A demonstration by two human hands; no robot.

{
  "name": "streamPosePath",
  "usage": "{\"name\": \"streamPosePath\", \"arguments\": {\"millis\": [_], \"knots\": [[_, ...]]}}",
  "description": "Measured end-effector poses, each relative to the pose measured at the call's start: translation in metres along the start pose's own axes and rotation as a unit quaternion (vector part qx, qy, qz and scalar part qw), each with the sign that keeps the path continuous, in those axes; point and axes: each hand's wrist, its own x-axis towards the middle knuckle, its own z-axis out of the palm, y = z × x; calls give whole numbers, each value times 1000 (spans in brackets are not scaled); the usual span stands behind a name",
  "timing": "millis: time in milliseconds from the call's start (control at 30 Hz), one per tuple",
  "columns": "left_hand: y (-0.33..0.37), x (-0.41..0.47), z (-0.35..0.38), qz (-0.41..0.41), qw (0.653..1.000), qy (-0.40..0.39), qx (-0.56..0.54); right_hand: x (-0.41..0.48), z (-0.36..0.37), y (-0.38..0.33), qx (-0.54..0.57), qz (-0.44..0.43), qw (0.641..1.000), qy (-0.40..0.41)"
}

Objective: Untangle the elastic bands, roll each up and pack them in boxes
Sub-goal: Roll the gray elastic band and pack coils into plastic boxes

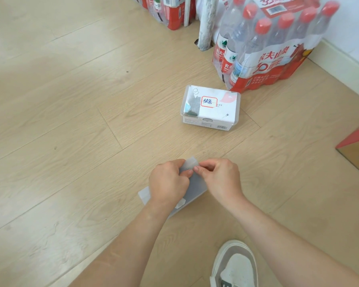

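A translucent plastic box [196, 186] lies on the wooden floor in front of me, mostly covered by my hands. My left hand [168, 181] grips its left side and far corner. My right hand [220, 177] pinches the same far corner, fingertips meeting the left hand's. Farther off stands a second clear box [211, 108], lid closed, with a white card and a red-framed handwritten label on top and something dark green showing inside at its left end. No elastic band is visible in my hands.
A shrink-wrapped pack of water bottles [278, 42] stands behind the labelled box, another pack [170, 11] at the back. A white pole [205, 23] rises between them. A cardboard box corner [356, 150] is at right. My shoe [234, 266] is at bottom.
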Motion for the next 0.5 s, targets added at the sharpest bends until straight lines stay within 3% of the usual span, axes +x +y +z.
{"name": "streamPosePath", "arguments": {"millis": [167, 233, 333, 500], "knots": [[-11, -5, -3, 79, 996, -45, 3, -3, -2, -1, 1, -2, 1000, -3], [-17, -10, -10, 115, 987, -99, 59, -3, -1, -1, -23, -35, 999, -21], [-26, -27, -22, 102, 969, -159, 159, -2, 0, 1, -88, -82, 991, -63], [-36, -45, -19, 99, 972, -61, 202, 6, -8, 0, -106, -111, 978, -140]]}}
